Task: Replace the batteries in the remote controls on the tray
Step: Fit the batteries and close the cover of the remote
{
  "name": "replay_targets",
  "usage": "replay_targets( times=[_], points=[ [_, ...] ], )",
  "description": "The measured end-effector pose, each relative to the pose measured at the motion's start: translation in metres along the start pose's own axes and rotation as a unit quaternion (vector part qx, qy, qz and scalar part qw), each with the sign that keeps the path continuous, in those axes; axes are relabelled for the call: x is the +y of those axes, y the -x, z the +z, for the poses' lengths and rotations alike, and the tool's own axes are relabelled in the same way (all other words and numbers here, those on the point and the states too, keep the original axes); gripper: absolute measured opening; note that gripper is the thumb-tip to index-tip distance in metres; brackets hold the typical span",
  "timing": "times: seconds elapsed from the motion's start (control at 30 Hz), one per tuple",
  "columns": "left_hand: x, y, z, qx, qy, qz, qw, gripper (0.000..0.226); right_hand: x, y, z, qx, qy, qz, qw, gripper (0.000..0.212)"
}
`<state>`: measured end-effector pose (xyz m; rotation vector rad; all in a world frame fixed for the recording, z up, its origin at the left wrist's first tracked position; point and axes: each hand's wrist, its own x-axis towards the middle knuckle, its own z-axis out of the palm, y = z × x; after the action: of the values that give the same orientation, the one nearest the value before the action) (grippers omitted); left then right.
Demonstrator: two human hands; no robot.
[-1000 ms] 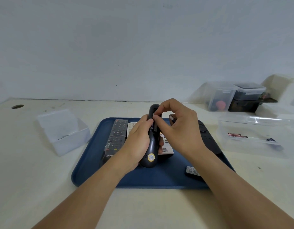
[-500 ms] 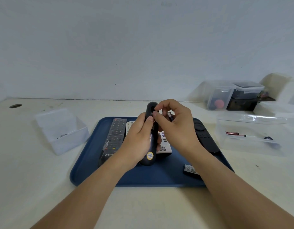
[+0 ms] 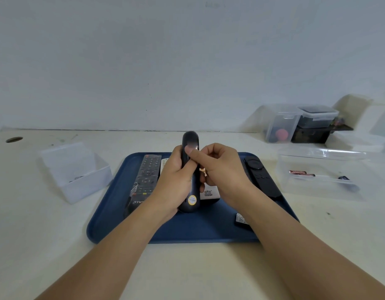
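Observation:
My left hand (image 3: 172, 182) grips a dark rounded remote (image 3: 190, 139), held upright over the blue tray (image 3: 113, 213) with its back toward me. My right hand (image 3: 224, 169) lays its thumb across the remote's back, and its curled fingers hold a copper-coloured battery (image 3: 203, 170), mostly hidden. On the tray lie a long black remote (image 3: 147, 176) at the left, a white remote (image 3: 209, 192) partly under my hands, a slim black remote (image 3: 261, 176) at the right, and a small loose battery cover (image 3: 241, 219) near my right wrist.
A clear box (image 3: 317, 152) to the right of the tray holds a few copper batteries (image 3: 300, 173). Another clear box (image 3: 79, 182) stands left of the tray. Lidded containers (image 3: 282, 124) sit at the back right against the wall.
The dark remote has been raised a little higher. My right hand has shifted from pinching at the remote's upper back to laying its thumb across it, fingers curled lower.

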<state>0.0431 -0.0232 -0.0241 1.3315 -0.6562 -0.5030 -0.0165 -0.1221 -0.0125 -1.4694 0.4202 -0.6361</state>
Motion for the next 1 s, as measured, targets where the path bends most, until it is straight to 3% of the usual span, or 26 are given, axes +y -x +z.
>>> replay_targets(
  times=[0.23,0.3,0.37,0.47,0.5,0.57,0.63,0.73,0.8,0.87,1.0],
  points=[
    [-0.004,-0.003,0.001,0.017,-0.07,0.037,0.997,0.009,-0.008,0.003,-0.003,-0.032,-0.078,0.073,0.994,0.02],
    [-0.003,-0.001,0.002,0.009,-0.09,0.037,0.995,0.012,-0.003,0.001,-0.003,0.011,0.058,0.001,0.998,0.02],
    [-0.003,0.0,0.005,0.009,-0.113,0.044,0.993,0.018,-0.002,0.0,-0.001,0.068,0.211,-0.09,0.971,0.015],
    [-0.001,0.003,0.01,0.005,-0.117,0.05,0.992,0.019,-0.001,0.0,-0.001,0.103,0.263,-0.134,0.95,0.022],
    [0.0,0.004,0.012,0.007,-0.103,0.049,0.993,0.017,-0.003,-0.001,0.0,0.104,0.219,-0.106,0.964,0.024],
    [0.003,0.005,0.017,0.017,-0.065,0.035,0.997,0.015,-0.011,-0.001,-0.004,0.09,0.011,0.026,0.996,0.027],
    [0.004,0.004,0.021,0.024,-0.025,0.013,0.999,0.012,-0.02,-0.003,-0.013,0.049,-0.213,0.151,0.964,0.031],
    [0.009,0.003,0.031,0.011,0.021,-0.024,0.999,0.013,-0.028,-0.007,-0.044,0.051,-0.408,0.189,0.892,0.025],
    [0.013,0.001,0.042,-0.004,0.058,-0.046,0.997,0.013,-0.033,-0.008,-0.07,0.098,-0.469,0.189,0.857,0.02],
    [0.016,-0.001,0.054,-0.019,0.083,-0.066,0.994,0.011,-0.038,0.0,-0.096,0.139,-0.475,0.185,0.849,0.014],
    [0.007,0.001,0.08,-0.058,0.116,-0.1,0.987,0.01,-0.05,0.03,-0.146,0.156,-0.372,0.2,0.893,0.019]
  ],
)
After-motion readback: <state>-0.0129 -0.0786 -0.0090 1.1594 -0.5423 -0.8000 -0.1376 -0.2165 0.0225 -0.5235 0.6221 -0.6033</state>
